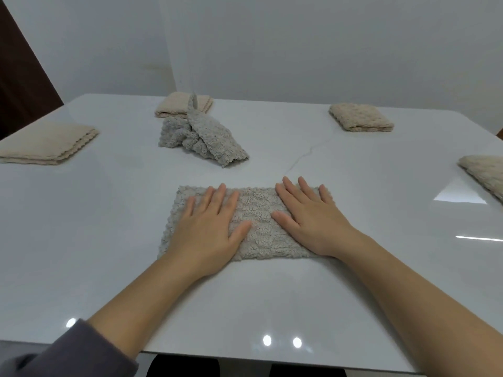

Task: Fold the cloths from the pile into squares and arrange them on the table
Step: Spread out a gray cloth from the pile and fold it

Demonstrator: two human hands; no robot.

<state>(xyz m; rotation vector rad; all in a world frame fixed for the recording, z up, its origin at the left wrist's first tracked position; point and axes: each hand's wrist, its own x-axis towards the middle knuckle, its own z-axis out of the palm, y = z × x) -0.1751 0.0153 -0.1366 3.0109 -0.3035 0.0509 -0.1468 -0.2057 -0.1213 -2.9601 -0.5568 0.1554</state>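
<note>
A: Entry. Where is the working cloth?
B: The grey cloth lies flat on the counter, midway along the near edge. It is a wide rectangle, so I judge it half-folded and not yet a square.
A: Hands?
B: The left hand and right hand are both released, fingers straight and spread, with the palms pressing one half of the cloth each. Neither grips anything. Likely reason: flattening the layers and setting the crease for the next fold.
A: Texture?
B: Thick and nubbly, in ridged rows, with a scalloped left edge. It looks springy unless pressed.
A: Remaining stock?
B: A crumpled grey pile sits toward the counter's middle, apart from the hands. Whether it is one cloth or two, I cannot tell.
A: Finished pieces?
B: Four, spaced around the counter: left beige square at the left edge, far beige square behind the pile, corner beige square at the far right corner, and right beige square at the right edge, cut off by the frame.
</note>
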